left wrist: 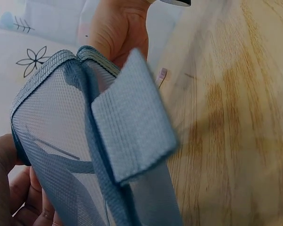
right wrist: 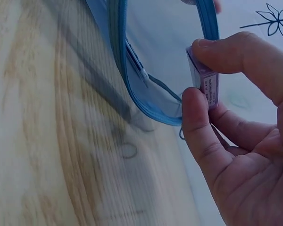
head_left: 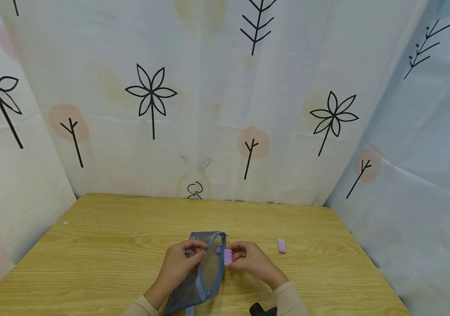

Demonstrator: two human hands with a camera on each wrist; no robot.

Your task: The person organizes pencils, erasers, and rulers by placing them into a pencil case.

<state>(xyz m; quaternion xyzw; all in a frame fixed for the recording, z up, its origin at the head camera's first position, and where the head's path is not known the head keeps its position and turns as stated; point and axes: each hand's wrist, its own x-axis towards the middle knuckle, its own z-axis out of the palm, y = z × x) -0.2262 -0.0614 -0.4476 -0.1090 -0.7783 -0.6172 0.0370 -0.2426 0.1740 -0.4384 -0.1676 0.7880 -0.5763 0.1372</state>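
Note:
A blue-grey mesh zipper pouch (head_left: 185,292) stands with its zipped mouth spread wide, facing right. My left hand (head_left: 183,261) grips the near side of its rim; in the left wrist view the fingers (left wrist: 35,197) lie behind the mesh (left wrist: 52,113). Between the thumb and fingers of my right hand (head_left: 252,262) is a small purple block (head_left: 228,257), held upright just at the pouch's right rim. Fine print shows on one end of that block (right wrist: 207,87) in the right wrist view. A slim dark item (right wrist: 137,61) shows along the mouth, its kind unclear.
A second purple block (head_left: 282,246) lies on the wooden table (head_left: 130,219), right of my right hand. A black object (head_left: 263,310) is partly visible at the bottom edge, by the right sleeve. A small pale scrap (head_left: 65,223) lies far left. Patterned cloth (head_left: 201,109) encloses the table.

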